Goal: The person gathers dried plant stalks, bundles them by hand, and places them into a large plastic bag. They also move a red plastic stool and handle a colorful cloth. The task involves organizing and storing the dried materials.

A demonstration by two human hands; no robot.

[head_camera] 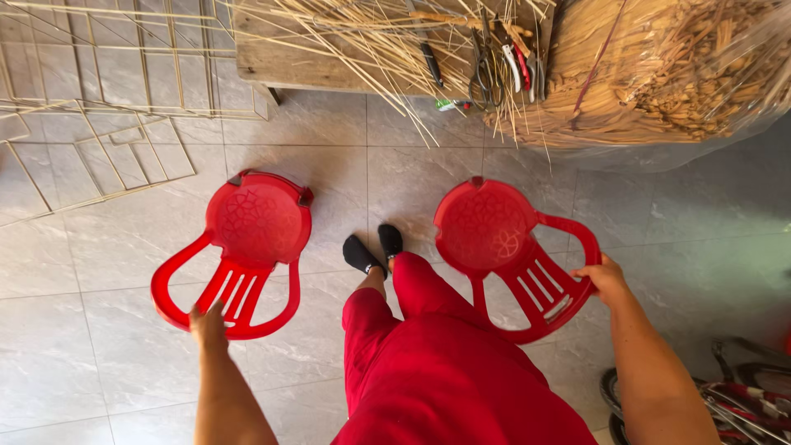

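Two small red plastic chairs stand on the grey tiled floor, seen from above. My left hand (208, 323) grips the top of the backrest of the left chair (257, 221). Over on the other side, my right hand (606, 278) holds the backrest edge of the right chair (486, 227). Between the chairs are my legs in red trousers (428, 354) and feet in black socks (375, 247).
A low wooden bench (280, 49) at the top carries loose straw-coloured reeds, scissors and pliers (494, 66). A big bundle of reeds in clear plastic (667, 74) lies at top right. Thin stick frames (99, 99) lie at top left. A bicycle wheel (725, 400) shows at bottom right.
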